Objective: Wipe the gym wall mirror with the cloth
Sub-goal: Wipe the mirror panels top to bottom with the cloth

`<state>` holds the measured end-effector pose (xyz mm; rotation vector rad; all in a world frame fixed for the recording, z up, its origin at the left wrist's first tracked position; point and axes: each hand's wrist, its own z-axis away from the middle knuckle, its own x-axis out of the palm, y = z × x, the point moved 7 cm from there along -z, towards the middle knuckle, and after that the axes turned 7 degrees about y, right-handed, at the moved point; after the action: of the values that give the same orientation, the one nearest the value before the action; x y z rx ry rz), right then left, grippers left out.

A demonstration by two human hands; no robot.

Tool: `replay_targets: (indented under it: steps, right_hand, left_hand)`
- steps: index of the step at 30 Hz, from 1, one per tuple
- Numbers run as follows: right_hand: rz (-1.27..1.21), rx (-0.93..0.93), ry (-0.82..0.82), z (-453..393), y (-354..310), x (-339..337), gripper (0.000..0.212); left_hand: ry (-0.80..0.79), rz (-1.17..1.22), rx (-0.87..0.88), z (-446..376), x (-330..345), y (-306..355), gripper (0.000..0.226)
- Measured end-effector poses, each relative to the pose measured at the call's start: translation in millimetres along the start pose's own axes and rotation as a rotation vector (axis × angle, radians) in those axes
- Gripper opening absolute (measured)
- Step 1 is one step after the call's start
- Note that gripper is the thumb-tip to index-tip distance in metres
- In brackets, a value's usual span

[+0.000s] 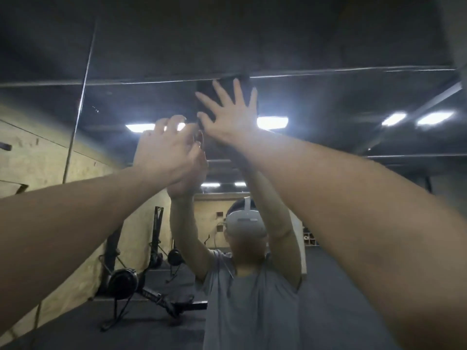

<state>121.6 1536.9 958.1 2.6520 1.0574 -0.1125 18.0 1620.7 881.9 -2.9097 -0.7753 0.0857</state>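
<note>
Dark cloth [227, 97] lies flat against the wall mirror [353, 117], high up, just under the mirror's top edge. Its long axis runs roughly up and down, top edge meeting the horizontal frame line. Lower edge is hidden behind the hand.

Right hand [228, 114] presses on the cloth, palm to the glass, fingers straight and spread wide, pointing up and slightly left. Right arm reaches up steeply from lower right, nearly straight.

Left hand [168, 147] is raised just beside and below the right, back of hand toward me, fingers curled and bunched. It may pinch something small and pale at the fingertips; too blurred to tell what. Left arm rises from lower left.

The mirror shows the person's raised arms, a white headset [246, 222], a grey shirt [252, 299], rowing machines [131, 281], and ceiling lights [273, 121].
</note>
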Motion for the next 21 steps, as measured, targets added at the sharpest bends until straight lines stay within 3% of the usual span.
replay_targets:
  steps: [3,8,14,21]
  right_hand:
    - [0.008,-0.093,-0.029,2,-45,10,0.056]
    - [-0.025,-0.104,-0.026,2,-21,1,0.058]
    - [-0.026,0.184,0.063,9,105,-21,0.062]
    - [-0.005,0.544,0.091,76,266,-51,0.063]
  left_hand:
    - [0.009,0.054,-0.049,8,0,-16,0.044]
    - [0.015,0.060,-0.020,17,4,-19,0.038]
    - [0.027,0.126,0.013,1,13,24,0.039]
    - [0.102,0.086,0.091,-8,21,72,0.034]
